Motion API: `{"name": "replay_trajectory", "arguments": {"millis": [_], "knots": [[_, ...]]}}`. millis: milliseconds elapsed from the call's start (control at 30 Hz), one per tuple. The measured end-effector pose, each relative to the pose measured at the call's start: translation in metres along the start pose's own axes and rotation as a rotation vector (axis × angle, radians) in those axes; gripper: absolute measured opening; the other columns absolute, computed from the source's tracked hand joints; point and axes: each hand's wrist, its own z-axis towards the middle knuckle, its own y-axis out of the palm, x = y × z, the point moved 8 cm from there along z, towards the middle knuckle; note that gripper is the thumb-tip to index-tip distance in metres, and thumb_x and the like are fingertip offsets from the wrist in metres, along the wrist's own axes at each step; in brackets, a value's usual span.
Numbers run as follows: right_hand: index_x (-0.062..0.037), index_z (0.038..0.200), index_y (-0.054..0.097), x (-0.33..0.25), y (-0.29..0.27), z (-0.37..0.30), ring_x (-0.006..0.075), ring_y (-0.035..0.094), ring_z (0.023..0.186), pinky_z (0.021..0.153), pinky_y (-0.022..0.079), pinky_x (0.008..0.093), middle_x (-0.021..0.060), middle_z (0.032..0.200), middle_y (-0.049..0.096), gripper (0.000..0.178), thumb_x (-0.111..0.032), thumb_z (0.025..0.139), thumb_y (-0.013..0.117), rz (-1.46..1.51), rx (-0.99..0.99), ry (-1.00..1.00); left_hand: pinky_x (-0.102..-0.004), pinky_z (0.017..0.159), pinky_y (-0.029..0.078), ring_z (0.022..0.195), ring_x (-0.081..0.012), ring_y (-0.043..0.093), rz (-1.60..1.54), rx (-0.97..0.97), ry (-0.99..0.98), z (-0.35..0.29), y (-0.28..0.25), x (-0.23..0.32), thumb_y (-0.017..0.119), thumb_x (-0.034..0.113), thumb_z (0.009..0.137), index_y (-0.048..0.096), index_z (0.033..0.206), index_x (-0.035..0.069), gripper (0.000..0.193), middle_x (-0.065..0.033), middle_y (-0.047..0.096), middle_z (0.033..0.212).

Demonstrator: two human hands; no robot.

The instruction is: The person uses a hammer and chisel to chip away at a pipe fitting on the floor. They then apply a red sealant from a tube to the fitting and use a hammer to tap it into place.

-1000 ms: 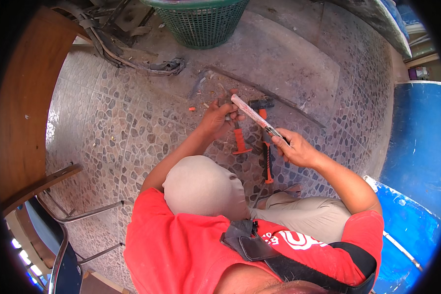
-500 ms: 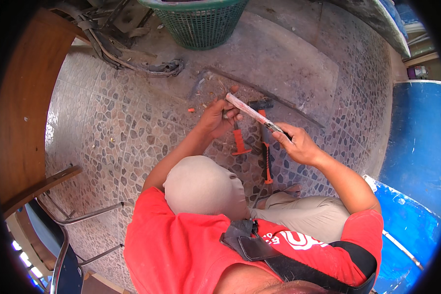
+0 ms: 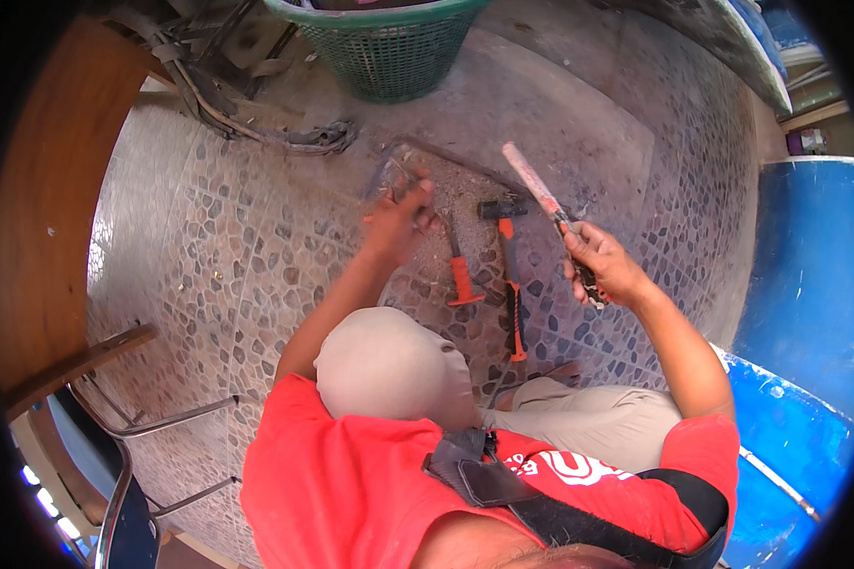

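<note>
My right hand [image 3: 605, 266] is closed round the dark grip of a long, slim tool [image 3: 531, 177] with a pale, pink-smeared front part. That tool points up and to the left, clear of the floor; its exact kind does not show. Over the debris lies my left hand [image 3: 399, 218], partly curled and blurred, so whether it holds anything is unclear. Between my hands, a chisel [image 3: 460, 275] with an orange hand guard rests on the floor. Beside it lies a hammer [image 3: 510, 270] with a dark head and an orange and black handle.
A green plastic basket [image 3: 389, 57] stands at the far side. Tangled cables [image 3: 294, 140] lie left of it. Blue drums [image 3: 797, 275] line the right side, and a chair's metal legs [image 3: 180, 424] are at the left. Debris [image 3: 455, 190] covers the pebble-patterned floor [image 3: 275, 237] ahead.
My right hand has drawn the slim tool away to the right and tilted it more upright. My left hand has let go of its tip and moved left, over the debris.
</note>
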Motion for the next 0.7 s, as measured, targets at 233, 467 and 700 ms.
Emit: {"name": "replay_trajectory", "arguments": {"millis": [233,467,700], "knots": [[-0.003,0.128,0.057,0.026,0.026,0.0,0.0092,0.061,0.054,0.048,0.05,0.0228,0.0029,0.079,0.064,0.042,-0.038,0.106,0.054,0.216,-0.3,0.052,-0.0384,0.075,0.057,0.093,-0.0188,0.067,0.194,-0.024,0.057,-0.003,0.031,-0.006,0.078,0.004,0.087,0.054,0.12,0.006,0.041,-0.0094,0.068,0.11],[-0.0033,0.128,0.062,0.028,0.04,-0.006,0.0055,0.056,0.05,0.047,0.046,0.0205,-0.0005,0.076,0.061,0.049,-0.045,0.105,0.052,0.121,-0.335,0.094,-0.0401,0.083,0.062,0.101,-0.0255,0.069,0.258,-0.046,0.093,-0.006,0.037,-0.002,0.079,-0.001,0.084,0.053,0.121,0.002,0.045,-0.0136,0.067,0.108],[-0.0043,0.122,0.063,0.02,0.038,0.0,0.0075,0.054,0.049,0.044,0.042,0.0234,-0.0001,0.072,0.057,0.045,-0.045,0.106,0.052,-0.175,-0.203,-0.012,-0.0337,0.086,0.059,0.097,-0.0199,0.069,0.419,0.004,0.127,-0.004,0.031,-0.001,0.08,0.001,0.081,0.059,0.121,0.001,0.046,-0.0102,0.069,0.104]]}}
